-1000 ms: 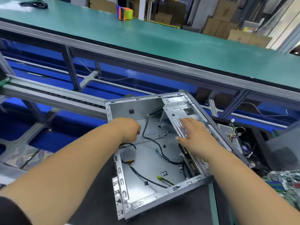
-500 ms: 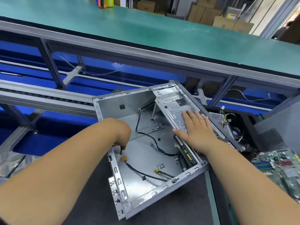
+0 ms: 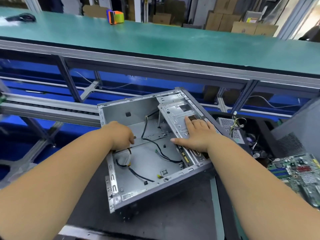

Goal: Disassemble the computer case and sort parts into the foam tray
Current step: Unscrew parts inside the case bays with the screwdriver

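An open grey computer case (image 3: 138, 193) lies on its side on a black mat, its inside bare except for black cables (image 3: 155, 146) with small yellow and green plugs. My left hand (image 3: 121, 135) reaches over the case's left wall with fingers curled, pinching a black cable end near that wall. My right hand (image 3: 195, 135) lies flat with straight fingers on the metal drive bracket (image 3: 174, 113) along the case's right side. A removed power supply (image 3: 230, 125) with wires lies in a black foam tray (image 3: 265, 132) to the right.
A green motherboard (image 3: 299, 172) lies at the far right beside a grey perforated panel (image 3: 294, 141). Behind the case run an aluminium conveyor frame (image 3: 52, 106) and a long green bench (image 3: 155, 40) with an orange-green tape dispenser (image 3: 115, 16). Cardboard boxes stand beyond.
My left hand has drawn back towards the case's left wall with the cable. My right hand slid along the bracket and stays flat on it. The camera view shifted.
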Tool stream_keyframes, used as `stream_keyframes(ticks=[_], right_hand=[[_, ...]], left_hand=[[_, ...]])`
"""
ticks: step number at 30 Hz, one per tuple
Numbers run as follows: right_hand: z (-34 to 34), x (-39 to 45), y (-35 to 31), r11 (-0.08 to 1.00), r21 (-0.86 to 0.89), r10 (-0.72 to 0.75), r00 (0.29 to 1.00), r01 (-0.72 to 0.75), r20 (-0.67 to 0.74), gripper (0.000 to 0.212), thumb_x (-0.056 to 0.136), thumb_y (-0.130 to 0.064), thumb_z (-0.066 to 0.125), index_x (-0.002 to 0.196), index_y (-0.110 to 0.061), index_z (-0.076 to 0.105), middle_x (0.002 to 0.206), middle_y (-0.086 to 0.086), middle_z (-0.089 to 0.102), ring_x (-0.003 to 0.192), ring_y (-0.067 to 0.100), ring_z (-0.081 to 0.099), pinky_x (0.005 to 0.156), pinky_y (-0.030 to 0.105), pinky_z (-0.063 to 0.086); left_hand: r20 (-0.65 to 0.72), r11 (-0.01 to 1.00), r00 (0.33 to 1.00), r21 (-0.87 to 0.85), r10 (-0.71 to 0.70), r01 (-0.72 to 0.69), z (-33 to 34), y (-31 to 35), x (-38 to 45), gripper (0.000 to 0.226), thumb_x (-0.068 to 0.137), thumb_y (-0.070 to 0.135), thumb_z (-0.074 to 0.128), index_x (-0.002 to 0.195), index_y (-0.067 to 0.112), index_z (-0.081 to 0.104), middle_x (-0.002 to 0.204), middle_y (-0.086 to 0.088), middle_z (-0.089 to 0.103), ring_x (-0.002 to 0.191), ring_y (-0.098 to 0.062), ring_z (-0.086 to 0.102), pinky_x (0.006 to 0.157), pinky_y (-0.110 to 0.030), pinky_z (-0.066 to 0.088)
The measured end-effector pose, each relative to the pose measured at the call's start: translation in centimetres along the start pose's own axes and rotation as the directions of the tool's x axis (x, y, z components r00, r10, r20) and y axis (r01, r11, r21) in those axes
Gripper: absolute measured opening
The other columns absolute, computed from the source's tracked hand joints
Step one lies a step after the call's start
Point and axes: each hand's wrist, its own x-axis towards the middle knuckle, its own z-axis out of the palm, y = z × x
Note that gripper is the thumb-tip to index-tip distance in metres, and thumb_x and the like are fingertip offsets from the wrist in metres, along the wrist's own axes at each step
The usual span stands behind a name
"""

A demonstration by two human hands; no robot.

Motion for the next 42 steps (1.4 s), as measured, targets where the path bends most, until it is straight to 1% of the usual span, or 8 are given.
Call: stream_keyframes(ticks=[5,11,15,21,26,30,35,42], right_hand=[[0.2,-1.8,1.0,0.999,-0.034,-0.022,1.000,0.022,0.022,0.126,0.064,-0.100,0.023,0.157,-0.024,-0.014,0.165,0.004,0.008,0.151,0.024,0.003,0.120,0.049,0.004],[0.3,-3.7,2.5,0.996,-0.056,-0.063,0.997,0.065,0.036,0.126,0.063,-0.101,0.022,0.157,-0.026,-0.013,0.166,0.004,0.006,0.152,0.026,0.002,0.118,0.050,0.007],[0.6,-4.8,3.3,0.994,-0.064,-0.083,0.996,0.085,0.034,0.128,0.060,-0.102,0.020,0.157,-0.025,-0.012,0.166,0.006,0.005,0.152,0.027,0.001,0.117,0.052,0.006],[1.3,-6.1,4.4,0.992,-0.075,-0.096,0.995,0.098,0.023,0.131,0.058,-0.103,0.017,0.157,-0.023,-0.012,0.166,0.008,0.004,0.153,0.028,-0.002,0.117,0.054,0.004],[1.8,-7.1,4.8,0.993,-0.081,-0.086,0.996,0.087,0.008,0.133,0.056,-0.104,0.013,0.158,-0.022,-0.011,0.166,0.009,0.008,0.152,0.029,0.001,0.117,0.056,0.004],[2.0,-7.9,4.2,0.994,-0.087,-0.072,0.997,0.070,-0.012,0.130,0.060,-0.102,0.014,0.158,-0.019,-0.008,0.165,0.009,0.011,0.152,0.031,0.004,0.117,0.057,0.005],[2.6,-8.9,3.1,0.995,-0.072,-0.078,0.995,0.073,-0.057,0.127,0.065,-0.100,0.016,0.159,-0.017,0.001,0.162,0.008,0.023,0.148,0.031,0.015,0.115,0.052,0.013],[3.4,-10.2,1.1,0.998,-0.061,-0.032,0.992,0.025,-0.126,0.125,0.063,-0.097,0.007,0.159,-0.017,0.008,0.149,0.004,0.041,0.137,0.031,0.030,0.110,0.049,0.020]], left_hand=[[-0.169,0.964,0.982,-0.263,-0.089,0.042,1.4,1.7,-3.3,0.045,0.091,0.025,0.049,0.131,0.044,0.055,0.143,0.012,0.051,0.130,-0.021,0.040,0.110,-0.032,0.031],[-0.244,0.916,0.935,-0.369,-0.258,0.156,2.0,6.0,-7.1,0.046,0.090,0.028,0.051,0.135,0.038,0.054,0.146,0.009,0.047,0.134,-0.016,0.041,0.109,-0.033,0.028],[-0.225,0.822,0.874,-0.498,-0.430,0.276,3.1,9.4,-7.9,0.045,0.094,0.044,0.047,0.138,0.035,0.051,0.149,0.007,0.042,0.137,-0.018,0.039,0.111,-0.033,0.031],[-0.347,0.817,0.764,-0.429,-0.544,0.386,4.9,12.8,-7.6,0.042,0.096,0.049,0.039,0.123,0.029,0.064,0.127,0.002,0.061,0.121,-0.021,0.052,0.110,-0.040,0.025],[-0.602,0.876,0.641,-0.384,-0.476,0.291,4.3,12.5,-8.4,0.028,0.084,0.032,0.049,0.083,0.022,0.074,0.083,0.006,0.069,0.084,-0.020,0.061,0.080,-0.033,0.039],[-0.719,0.910,0.569,-0.387,-0.399,0.149,4.6,11.1,-9.3,0.025,0.079,0.026,0.051,0.078,0.018,0.075,0.078,0.006,0.069,0.079,-0.022,0.062,0.083,-0.038,0.041],[-0.698,0.885,0.591,-0.463,-0.404,0.058,4.8,7.7,-8.7,0.017,0.080,0.019,0.060,0.080,0.017,0.077,0.083,0.002,0.072,0.086,-0.026,0.065,0.087,-0.042,0.045],[-0.699,0.890,0.654,-0.449,-0.290,-0.085,4.8,3.7,-7.4,0.011,0.083,0.018,0.065,0.083,0.019,0.076,0.086,0.005,0.071,0.089,-0.022,0.062,0.091,-0.042,0.045]])
